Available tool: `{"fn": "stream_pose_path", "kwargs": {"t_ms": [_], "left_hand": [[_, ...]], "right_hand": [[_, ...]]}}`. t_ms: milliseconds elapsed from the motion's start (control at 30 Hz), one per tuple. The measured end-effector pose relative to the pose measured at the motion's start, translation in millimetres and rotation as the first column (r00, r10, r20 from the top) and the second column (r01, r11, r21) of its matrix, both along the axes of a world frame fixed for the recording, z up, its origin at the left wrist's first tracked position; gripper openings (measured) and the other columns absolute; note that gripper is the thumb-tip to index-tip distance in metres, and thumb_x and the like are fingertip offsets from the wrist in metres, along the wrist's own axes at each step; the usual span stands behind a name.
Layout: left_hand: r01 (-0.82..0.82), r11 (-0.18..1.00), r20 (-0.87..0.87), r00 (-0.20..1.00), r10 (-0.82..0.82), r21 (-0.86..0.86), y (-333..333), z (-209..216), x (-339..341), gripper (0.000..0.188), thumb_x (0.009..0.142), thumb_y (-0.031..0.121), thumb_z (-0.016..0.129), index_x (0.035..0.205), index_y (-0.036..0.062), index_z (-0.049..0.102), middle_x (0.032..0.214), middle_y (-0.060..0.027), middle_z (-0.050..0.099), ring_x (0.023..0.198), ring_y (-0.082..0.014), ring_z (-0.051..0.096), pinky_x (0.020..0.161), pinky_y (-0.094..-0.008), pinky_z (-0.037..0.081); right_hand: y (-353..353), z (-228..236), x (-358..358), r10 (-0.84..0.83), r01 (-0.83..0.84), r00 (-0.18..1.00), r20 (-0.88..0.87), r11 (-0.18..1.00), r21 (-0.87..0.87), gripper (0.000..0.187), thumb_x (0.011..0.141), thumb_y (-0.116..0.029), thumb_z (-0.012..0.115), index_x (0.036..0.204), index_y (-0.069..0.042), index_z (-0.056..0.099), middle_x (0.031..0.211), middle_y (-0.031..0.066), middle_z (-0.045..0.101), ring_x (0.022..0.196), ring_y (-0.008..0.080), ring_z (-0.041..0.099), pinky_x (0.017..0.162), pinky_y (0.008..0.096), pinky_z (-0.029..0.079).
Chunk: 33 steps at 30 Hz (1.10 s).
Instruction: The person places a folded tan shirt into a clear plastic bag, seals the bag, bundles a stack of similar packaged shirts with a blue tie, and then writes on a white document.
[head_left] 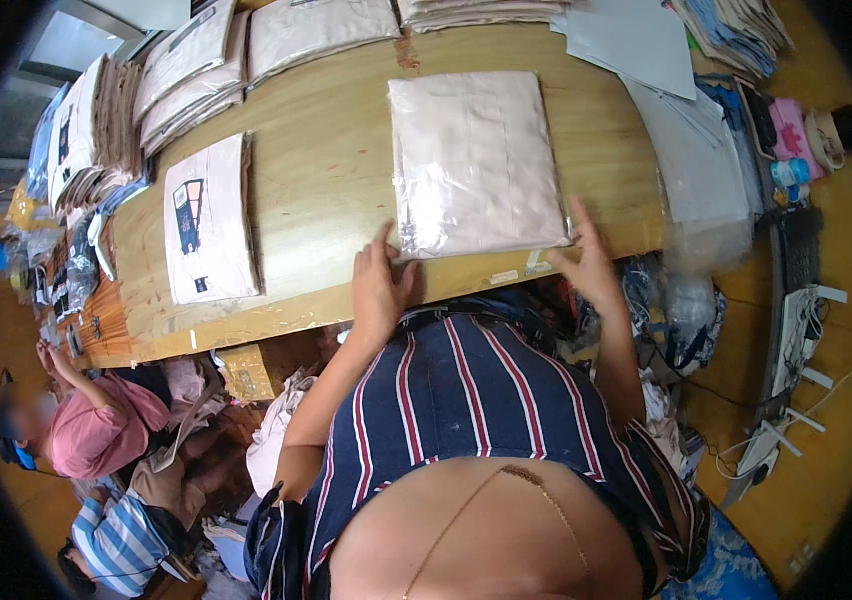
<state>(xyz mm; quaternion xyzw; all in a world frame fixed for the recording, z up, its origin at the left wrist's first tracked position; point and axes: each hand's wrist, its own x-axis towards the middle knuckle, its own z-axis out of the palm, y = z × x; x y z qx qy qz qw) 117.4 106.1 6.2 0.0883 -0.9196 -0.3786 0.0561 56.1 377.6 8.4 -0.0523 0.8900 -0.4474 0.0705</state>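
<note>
A folded pale pink garment in a clear plastic bag (476,165) lies flat on the wooden table in front of me. At its near left corner is my left hand (380,285), fingers apart and fingertips beside the bag's edge. My right hand (591,262) is at the near right corner, thumb and fingers spread, close to the plastic. Whether either hand actually touches the bag is hard to tell. Neither hand grips anything. Farther left lies a second folded pale pink garment (211,215) with a dark tag on it.
Stacks of folded pale garments (191,75) line the table's far left side. White sheets and clear bags (686,150) lie at the right edge. Beyond them stand a pink item (789,125) and a white router (791,340) with cables. Two people (106,430) sit at the lower left.
</note>
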Motion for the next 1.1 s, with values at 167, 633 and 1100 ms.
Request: {"fn": "stream_pose_path", "kwargs": {"t_ms": [167, 633, 1100], "left_hand": [[0.065, 0.993, -0.247, 0.965, -0.088, -0.097, 4.2, -20.0, -0.8, 0.044, 0.059, -0.006, 0.053, 0.101, 0.0049, 0.050, 0.074, -0.0136, 0.044, 0.069, -0.0280, 0.044, 0.062, -0.0351, 0.039], [-0.247, 0.968, -0.744, 0.656, 0.129, -0.050, -26.9, 80.7, -84.5, 0.014, 0.075, 0.011, 0.059, 0.085, 0.0029, 0.054, 0.051, -0.0101, 0.051, 0.040, -0.0250, 0.049, 0.038, -0.0311, 0.036], [-0.061, 0.854, 0.038, 0.995, 0.094, -0.516, 51.2, 0.0, -95.8, 0.045, 0.083, 0.030, 0.034, 0.127, 0.0206, 0.029, 0.136, -0.0074, 0.015, 0.125, -0.0339, 0.003, 0.092, -0.0591, 0.000]], "right_hand": [[-16.2, -8.8, 11.0, -0.005, 0.091, 0.944, -0.330, 0.965, 0.246, 0.065, 0.054, 0.003, 0.060, 0.115, -0.013, 0.044, 0.096, 0.0140, 0.046, 0.089, 0.0305, 0.045, 0.082, 0.0341, 0.034], [-49.0, 80.3, -80.9, -0.268, 0.055, 0.898, -0.349, 0.855, -0.515, 0.025, 0.075, -0.016, 0.060, 0.091, 0.002, 0.054, 0.082, 0.0084, 0.060, 0.071, 0.0138, 0.054, 0.065, 0.0230, 0.041], [-139.2, -6.6, -72.8, 0.093, 0.123, 0.943, -0.320, 0.795, 0.594, 0.049, 0.081, -0.040, 0.038, 0.125, -0.018, 0.032, 0.134, 0.0057, 0.021, 0.124, 0.0284, 0.014, 0.095, 0.0543, 0.007]]}}
